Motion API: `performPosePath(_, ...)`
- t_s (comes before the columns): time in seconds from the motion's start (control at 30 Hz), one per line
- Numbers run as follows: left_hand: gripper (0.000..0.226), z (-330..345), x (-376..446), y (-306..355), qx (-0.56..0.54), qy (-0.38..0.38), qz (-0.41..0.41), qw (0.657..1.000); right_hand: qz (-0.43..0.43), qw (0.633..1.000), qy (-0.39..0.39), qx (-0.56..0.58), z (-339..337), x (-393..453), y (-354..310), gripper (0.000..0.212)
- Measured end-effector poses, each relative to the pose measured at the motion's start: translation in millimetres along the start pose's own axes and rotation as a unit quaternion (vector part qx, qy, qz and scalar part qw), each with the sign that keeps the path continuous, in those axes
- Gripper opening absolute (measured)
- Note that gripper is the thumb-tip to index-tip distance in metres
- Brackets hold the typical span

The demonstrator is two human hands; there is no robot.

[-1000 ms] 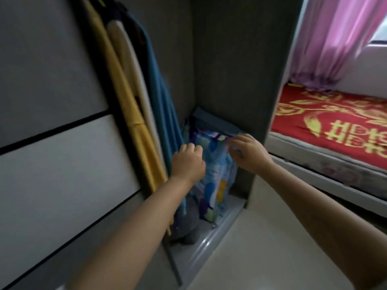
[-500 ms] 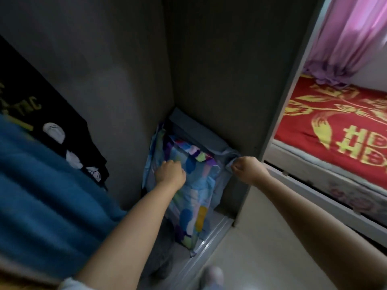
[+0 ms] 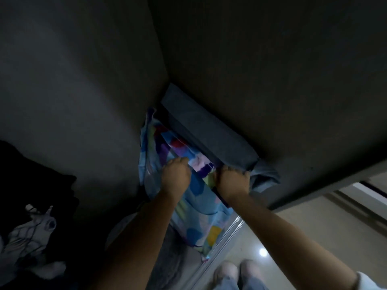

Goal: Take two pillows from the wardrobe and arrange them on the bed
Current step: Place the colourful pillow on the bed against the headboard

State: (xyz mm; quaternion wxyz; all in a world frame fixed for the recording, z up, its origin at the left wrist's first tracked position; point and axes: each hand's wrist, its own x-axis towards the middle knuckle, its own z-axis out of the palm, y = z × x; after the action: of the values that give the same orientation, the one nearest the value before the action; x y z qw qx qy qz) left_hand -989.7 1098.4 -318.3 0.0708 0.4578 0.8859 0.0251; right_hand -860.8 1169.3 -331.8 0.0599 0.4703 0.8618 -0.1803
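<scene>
Two pillows stand on edge in the dark bottom corner of the wardrobe (image 3: 83,91). The front one is a colourful patterned pillow (image 3: 199,214) in blue, purple and yellow. Behind it, against the wardrobe's right wall, leans a dark blue-grey pillow (image 3: 205,126). My left hand (image 3: 174,176) is closed on the patterned pillow's top edge. My right hand (image 3: 233,181) is closed over the gap between the two pillows, its fingers curled at the dark pillow's near end. The bed is out of view.
Dark hanging clothes (image 3: 35,206) fill the lower left. The wardrobe's sliding track (image 3: 222,243) runs along the pale floor (image 3: 293,233). My knees (image 3: 236,275) show at the bottom. The wardrobe's side panel (image 3: 272,80) looms on the right.
My head has moved deeper into the wardrobe and tipped down, so the bed and curtain have left the view. My right hand has shifted left to the gap between the pillows.
</scene>
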Motion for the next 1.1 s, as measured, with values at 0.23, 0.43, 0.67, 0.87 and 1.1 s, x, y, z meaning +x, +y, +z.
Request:
performPosePath(0.23, 0.039, 43, 52, -7, 0.048, -0.061, 0.152, 0.985, -0.085, 0.986, 0.123, -0.077, 23, 10, 10, 0.035)
performPosePath(0.43, 0.025, 39, 28, -13, 0.038, 0.165, 0.274, 0.947, -0.136, 0.979, 0.146, -0.044, 18, -18, 15, 0.041)
performPosePath(0.67, 0.027, 29, -59, 3, 0.038, 0.126, 0.360, 0.924, -0.193, 0.968, 0.162, -0.021, 21, -108, 53, 0.035)
performPosePath(0.87, 0.028, 2, -150, 80, -0.001, 0.178, 0.355, 0.918, -0.160, 0.938, 0.306, 0.015, -11, -189, 121, 0.030)
performPosePath(1.1, 0.047, -53, -241, 245, -0.111, 0.292, 0.354, 0.882, -0.092, 0.868, 0.487, 0.032, -98, -289, 240, 0.059)
